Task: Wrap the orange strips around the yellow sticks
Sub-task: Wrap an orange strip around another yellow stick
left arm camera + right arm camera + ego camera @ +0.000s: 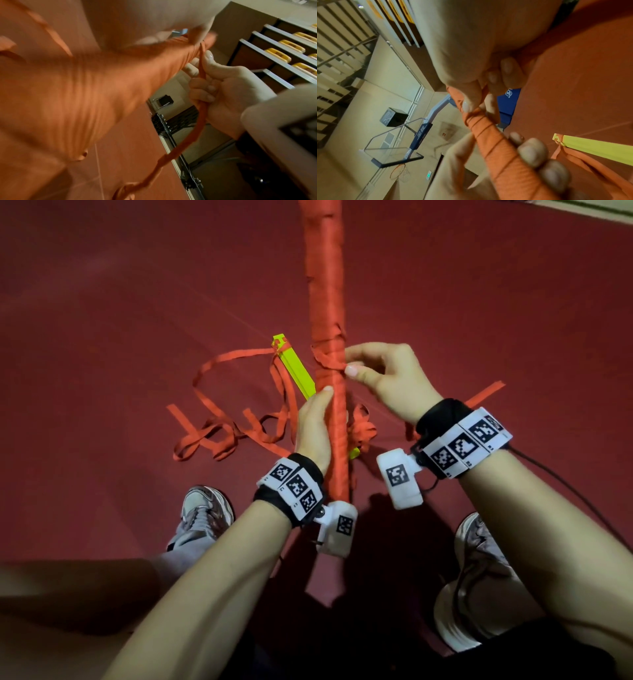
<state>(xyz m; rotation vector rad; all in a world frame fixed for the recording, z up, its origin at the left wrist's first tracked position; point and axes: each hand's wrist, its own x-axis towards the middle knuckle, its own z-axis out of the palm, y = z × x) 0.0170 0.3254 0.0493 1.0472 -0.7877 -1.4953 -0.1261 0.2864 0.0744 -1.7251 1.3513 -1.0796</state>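
A long stick wrapped in orange strip [327, 285] stands upright in front of me in the head view. My left hand [317, 422] grips its wrapped lower part, thumb along the shaft. My right hand [352, 368] pinches a loose orange strip [202, 65] against the stick, just below a bunched band of wraps. In the left wrist view the strip's tail [197, 128] hangs from that hand toward the floor. A bare yellow stick [296, 369] lies on the floor behind, with strips tied near its top. In the right wrist view, left-hand fingers [532, 152] curl round the wrapped stick [496, 147].
Loose orange strips [219, 433] sprawl over the red floor [120, 320] to the left, with another piece [486, 393] at the right. My shoes [205, 515] stand below the hands. A basketball hoop [399, 171] and bleachers with yellow seats [278, 55] show in the wrist views.
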